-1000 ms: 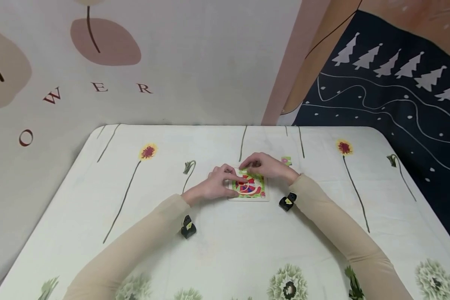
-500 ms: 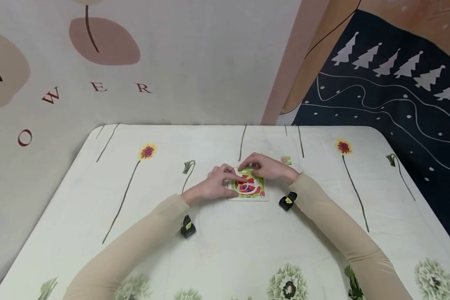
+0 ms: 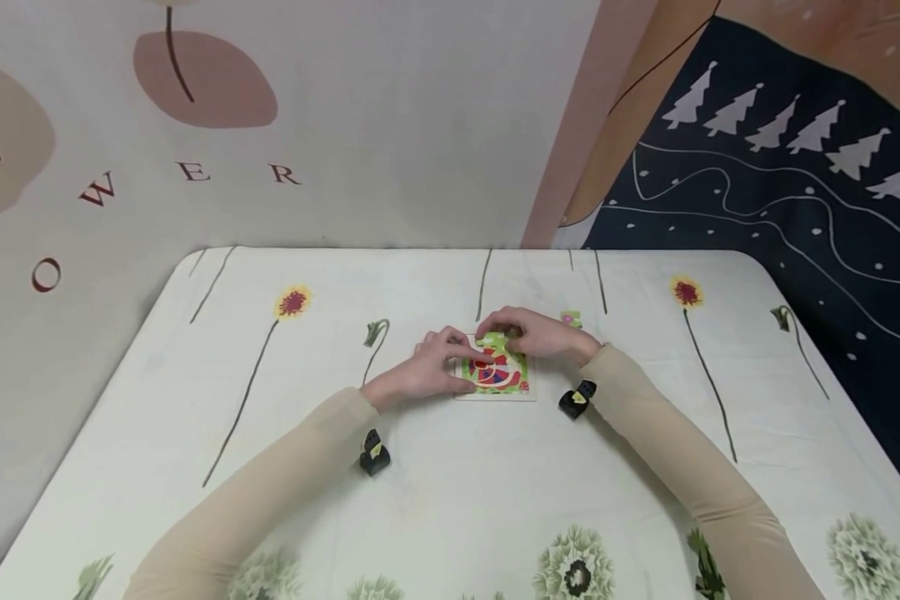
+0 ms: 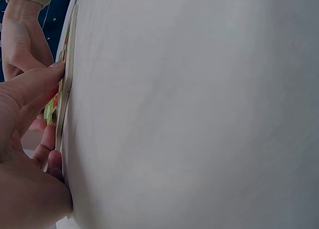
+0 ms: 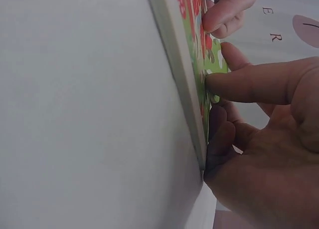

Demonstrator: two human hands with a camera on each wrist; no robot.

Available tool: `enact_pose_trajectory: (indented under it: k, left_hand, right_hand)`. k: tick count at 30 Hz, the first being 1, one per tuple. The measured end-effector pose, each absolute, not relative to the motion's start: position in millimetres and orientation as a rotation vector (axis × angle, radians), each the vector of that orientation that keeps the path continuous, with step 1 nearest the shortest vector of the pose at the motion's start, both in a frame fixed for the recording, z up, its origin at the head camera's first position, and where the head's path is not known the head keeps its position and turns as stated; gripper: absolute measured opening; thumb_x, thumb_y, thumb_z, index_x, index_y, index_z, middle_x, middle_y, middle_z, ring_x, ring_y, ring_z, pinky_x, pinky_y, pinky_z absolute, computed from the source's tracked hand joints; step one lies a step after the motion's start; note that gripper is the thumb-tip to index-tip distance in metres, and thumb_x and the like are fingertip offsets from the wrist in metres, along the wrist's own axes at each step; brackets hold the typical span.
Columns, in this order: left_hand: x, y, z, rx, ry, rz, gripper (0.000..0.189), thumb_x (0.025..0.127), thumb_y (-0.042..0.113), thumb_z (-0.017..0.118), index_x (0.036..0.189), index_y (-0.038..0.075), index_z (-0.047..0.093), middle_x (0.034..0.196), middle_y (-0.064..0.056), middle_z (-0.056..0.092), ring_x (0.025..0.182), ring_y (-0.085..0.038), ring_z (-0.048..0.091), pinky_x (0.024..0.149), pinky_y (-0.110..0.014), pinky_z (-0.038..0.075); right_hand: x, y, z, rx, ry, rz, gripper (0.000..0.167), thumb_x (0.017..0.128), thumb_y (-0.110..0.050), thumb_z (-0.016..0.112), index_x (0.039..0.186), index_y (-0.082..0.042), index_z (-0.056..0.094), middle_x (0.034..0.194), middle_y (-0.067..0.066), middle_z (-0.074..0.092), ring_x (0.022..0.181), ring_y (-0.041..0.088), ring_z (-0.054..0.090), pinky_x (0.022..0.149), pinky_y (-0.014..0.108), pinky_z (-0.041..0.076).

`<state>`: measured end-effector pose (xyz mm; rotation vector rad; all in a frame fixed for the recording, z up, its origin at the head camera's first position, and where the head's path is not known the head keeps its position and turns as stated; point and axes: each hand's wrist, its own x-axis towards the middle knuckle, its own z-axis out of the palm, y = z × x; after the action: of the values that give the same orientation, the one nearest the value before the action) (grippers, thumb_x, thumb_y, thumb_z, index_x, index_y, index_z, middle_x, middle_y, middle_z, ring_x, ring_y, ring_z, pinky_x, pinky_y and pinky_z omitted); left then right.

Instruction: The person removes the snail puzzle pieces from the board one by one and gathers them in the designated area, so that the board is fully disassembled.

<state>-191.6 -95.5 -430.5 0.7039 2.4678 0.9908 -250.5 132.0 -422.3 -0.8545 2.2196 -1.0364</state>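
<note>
A small jigsaw puzzle in a pale tray [image 3: 498,397] lies flat on the table, its picture red, purple and green. My left hand [image 3: 426,368] rests on its left side, with the index finger stretched over the picture and the thumb near the lower left corner. At the top edge, my right hand [image 3: 543,335] pinches a green puzzle piece [image 5: 217,63] between thumb and fingers. That piece stands tilted up from the tray in the right wrist view. Part of the picture is hidden under both hands.
Another green puzzle piece [image 3: 572,318] with a pink spot lies beyond the right wrist. A white cloth [image 3: 450,500] printed with flowers covers the table. Behind it hang a pale printed cloth [image 3: 420,125] and a dark one [image 3: 757,192] with white trees.
My right fingers have shifted slightly at the tray's top edge, and more of the green there shows. The left hand stays in place on the puzzle.
</note>
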Motion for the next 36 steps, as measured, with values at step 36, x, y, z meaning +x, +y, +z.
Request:
enact_pose_trajectory:
  k: [36]
  left_hand:
    - [-190.7,-95.3,-430.0,0.697,2.475,0.967,0.049,0.085,0.021,0.077,0.133,0.02,0.065,0.133,-0.01,0.045,0.117,-0.028,0.034,0.099,-0.042,0.027]
  right_hand:
    - [-250.0,147.3,-413.7,-0.665,2.277,-1.186,0.034,0.096,0.001,0.053,0.127,-0.005,0.067,0.132,0.016,0.065,0.111,0.025,0.055,0.095,0.036,0.039]
